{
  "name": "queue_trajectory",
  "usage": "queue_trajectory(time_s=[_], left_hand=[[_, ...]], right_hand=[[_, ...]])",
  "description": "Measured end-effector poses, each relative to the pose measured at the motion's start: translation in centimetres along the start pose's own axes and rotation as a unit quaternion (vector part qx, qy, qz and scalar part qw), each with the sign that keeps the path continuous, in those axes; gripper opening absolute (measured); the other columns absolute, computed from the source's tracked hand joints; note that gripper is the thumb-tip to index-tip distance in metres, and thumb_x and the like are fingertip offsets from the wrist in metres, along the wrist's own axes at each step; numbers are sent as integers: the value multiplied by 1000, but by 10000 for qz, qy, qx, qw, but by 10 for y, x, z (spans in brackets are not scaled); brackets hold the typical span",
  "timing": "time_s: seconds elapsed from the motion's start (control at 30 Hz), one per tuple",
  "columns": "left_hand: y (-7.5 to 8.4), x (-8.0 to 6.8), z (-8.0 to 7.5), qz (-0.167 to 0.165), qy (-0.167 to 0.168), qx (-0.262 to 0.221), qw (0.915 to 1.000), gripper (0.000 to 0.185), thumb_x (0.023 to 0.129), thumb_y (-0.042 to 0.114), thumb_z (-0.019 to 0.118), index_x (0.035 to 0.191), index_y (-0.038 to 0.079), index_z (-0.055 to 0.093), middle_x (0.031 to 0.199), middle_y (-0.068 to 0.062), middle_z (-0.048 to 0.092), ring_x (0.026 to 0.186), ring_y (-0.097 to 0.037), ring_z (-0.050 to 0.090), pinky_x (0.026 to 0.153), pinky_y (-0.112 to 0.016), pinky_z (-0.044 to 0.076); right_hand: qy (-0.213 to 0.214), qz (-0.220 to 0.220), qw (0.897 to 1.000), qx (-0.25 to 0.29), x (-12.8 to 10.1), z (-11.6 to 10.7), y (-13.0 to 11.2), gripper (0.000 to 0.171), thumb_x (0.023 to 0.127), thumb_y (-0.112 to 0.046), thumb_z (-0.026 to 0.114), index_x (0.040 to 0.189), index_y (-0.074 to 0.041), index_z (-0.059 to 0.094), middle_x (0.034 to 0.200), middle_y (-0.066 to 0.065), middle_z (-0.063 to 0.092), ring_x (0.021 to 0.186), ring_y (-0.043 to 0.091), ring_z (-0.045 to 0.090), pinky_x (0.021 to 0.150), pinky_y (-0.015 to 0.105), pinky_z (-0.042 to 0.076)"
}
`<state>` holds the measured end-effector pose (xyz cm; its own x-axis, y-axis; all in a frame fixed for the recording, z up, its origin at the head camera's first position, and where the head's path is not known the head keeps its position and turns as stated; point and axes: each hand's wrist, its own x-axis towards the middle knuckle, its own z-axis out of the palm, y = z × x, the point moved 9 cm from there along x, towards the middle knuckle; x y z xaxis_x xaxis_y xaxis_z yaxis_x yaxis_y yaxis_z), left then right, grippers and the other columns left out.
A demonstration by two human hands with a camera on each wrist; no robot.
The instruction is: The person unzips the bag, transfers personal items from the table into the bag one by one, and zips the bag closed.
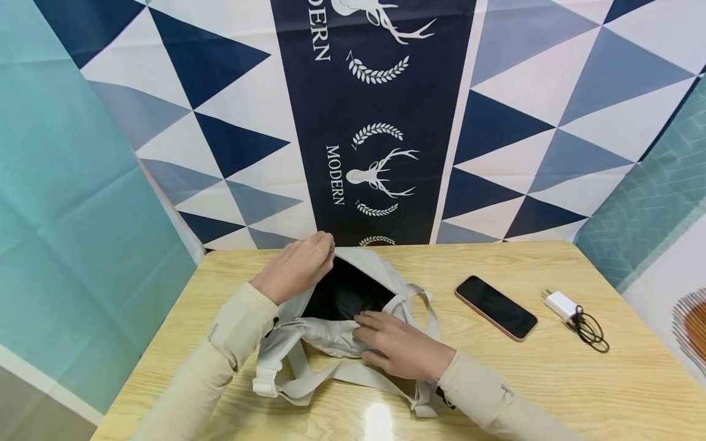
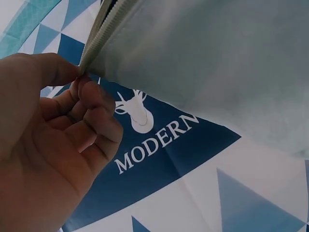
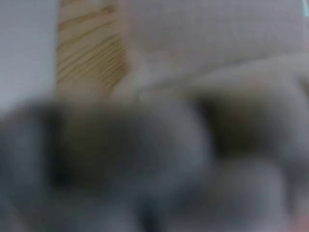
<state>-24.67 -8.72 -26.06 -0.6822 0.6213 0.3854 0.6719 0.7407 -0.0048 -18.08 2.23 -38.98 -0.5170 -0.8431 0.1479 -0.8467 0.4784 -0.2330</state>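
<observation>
Sleeves (image 1: 491, 395): cream, over counter (image 1: 595, 392)
Left hand (image 1: 298, 266): you pinch the bag (image 1: 380, 269) by its rim
Right hand (image 1: 399, 343): on its near edge (grip: can't tell)

Cream long sleeves (image 1: 201, 367), dark lettering (image 1: 213, 332) (small, slanted), black wrist pieces (image 1: 445, 397)

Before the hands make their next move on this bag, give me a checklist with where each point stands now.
1. Left hand has hold of the bag's rim: ok, pinched between thumb and fingers.
2. Bag mouth open: ok, the dark interior shows.
3. Right hand grips the near edge: cannot tell; its fingers lie there, but the right wrist view is blurred.
4. Bag's inside clear: cannot tell, too dark.
5. Strap tucked away: not ok, it lies loose in front of the bag.
6. Phone and charger apart from the bag: ok, both right of it.
</observation>
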Motion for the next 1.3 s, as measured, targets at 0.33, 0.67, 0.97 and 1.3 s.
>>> queue_trajectory(time_s=[0.33,0.67,0.97,1.3], left_hand=[[8,-10,3,176,-5,-7,9998,10,101,8,52,91,7,51,79,-1,45,58,-12,41,50,-23,37],[11,-17,4,167,70,-38,9998,8,101,6,52,93,7,53,80,-2,45,62,-13,40,53,-22,37],[10,-22,2,125,206,-320,9992,8,101,6,52,94,7,54,81,-2,47,63,-12,42,54,-22,39],[1,-34,1,-229,454,-769,9957,9,102,8,52,95,8,56,85,-1,48,64,-10,43,57,-23,42]], right_hand=[[1185,-56,9929,86,-33,-37,-5,18,99,-19,62,116,-14,68,126,3,61,120,18,56,98,39,48],[1372,1303,9799,630,-94,-56,53,14,99,-14,64,111,-19,61,104,-8,61,93,4,58,75,31,53],[1392,2454,9582,-469,-153,-62,121,25,91,-11,73,113,-8,61,114,15,58,109,35,54,84,53,49],[532,3470,9362,-150,-198,-42,168,52,90,-26,74,128,3,54,127,41,48,114,61,46,85,69,41]])
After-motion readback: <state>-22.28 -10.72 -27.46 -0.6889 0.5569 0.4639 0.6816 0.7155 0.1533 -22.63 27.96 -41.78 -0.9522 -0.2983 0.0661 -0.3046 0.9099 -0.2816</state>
